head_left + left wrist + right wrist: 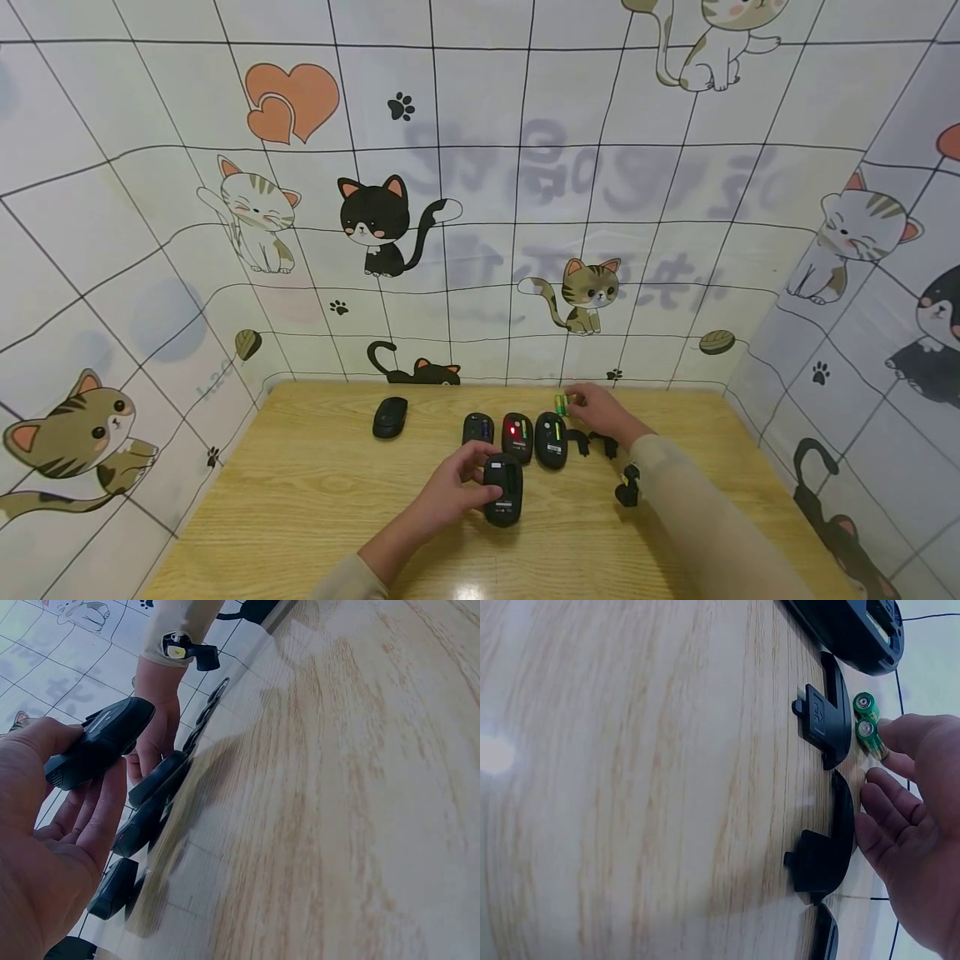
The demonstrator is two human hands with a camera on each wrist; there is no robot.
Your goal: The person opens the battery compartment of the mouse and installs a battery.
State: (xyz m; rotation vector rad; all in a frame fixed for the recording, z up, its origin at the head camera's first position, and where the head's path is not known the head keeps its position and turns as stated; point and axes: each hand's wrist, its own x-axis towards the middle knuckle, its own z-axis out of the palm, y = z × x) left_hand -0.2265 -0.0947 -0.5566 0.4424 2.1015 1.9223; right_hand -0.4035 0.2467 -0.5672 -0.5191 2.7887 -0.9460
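Note:
My left hand (457, 483) holds a black computer mouse (503, 492), raised off the table with its underside toward the head camera. In the left wrist view, thumb and fingers grip that mouse (105, 742) by its sides. Farther back, two green batteries (867, 724) lie side by side. Thumb and forefinger of my right hand (922, 802) pinch the nearer battery at its end, while the other fingers are loosely bent. Two black battery covers (825, 724) lie beside this hand, with part of a third showing at the lower edge.
Three mice lie bottom up in a row: one at left (477, 427), one with a red light (517, 437), and one with a battery inside (551, 440). Another mouse (390, 417) lies upright at the back left. A cat-patterned sheet (480, 208) surrounds the wooden table (300, 500).

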